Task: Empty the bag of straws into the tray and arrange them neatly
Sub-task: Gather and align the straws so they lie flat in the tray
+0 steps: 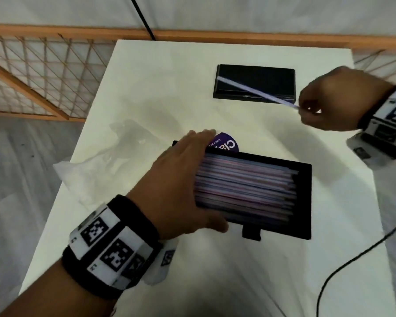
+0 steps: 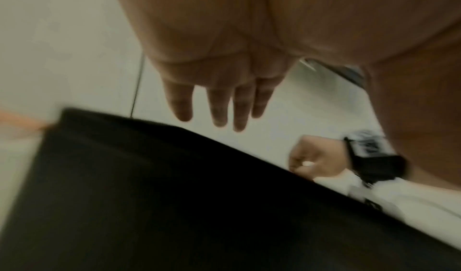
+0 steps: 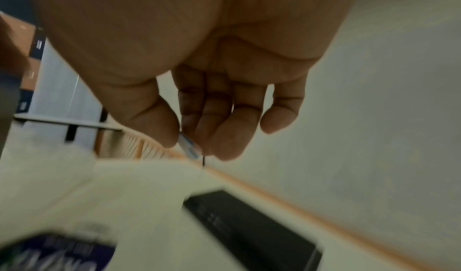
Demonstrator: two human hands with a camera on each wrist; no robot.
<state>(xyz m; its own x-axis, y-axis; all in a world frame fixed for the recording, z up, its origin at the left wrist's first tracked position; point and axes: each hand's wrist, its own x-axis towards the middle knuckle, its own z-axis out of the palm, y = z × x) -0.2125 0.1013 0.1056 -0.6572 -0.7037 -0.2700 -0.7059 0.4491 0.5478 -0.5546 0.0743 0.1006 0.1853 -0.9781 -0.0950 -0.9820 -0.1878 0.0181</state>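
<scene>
A black tray (image 1: pixel 303 202) in mid-table holds several striped straws (image 1: pixel 245 188) laid lengthwise side by side. My left hand (image 1: pixel 188 177) lies across the tray's left end with straight fingers (image 2: pixel 219 105) against the straw ends and the thumb at the front edge. In the left wrist view the tray (image 2: pixel 149 196) is a dark blur under the hand. My right hand (image 1: pixel 306 110) is raised at the far right and pinches one pale straw (image 1: pixel 256 90) between thumb and fingertips (image 3: pixel 169 135). That straw (image 3: pixel 190 147) slants across a second black tray (image 1: pixel 272 76).
A crumpled clear plastic bag (image 1: pixel 96 161) lies left of the tray. A round purple label (image 1: pixel 226 145) shows behind the tray. A black cable (image 1: pixel 352 266) runs over the table's right side. A wooden lattice fence (image 1: pixel 44 72) borders the far edge.
</scene>
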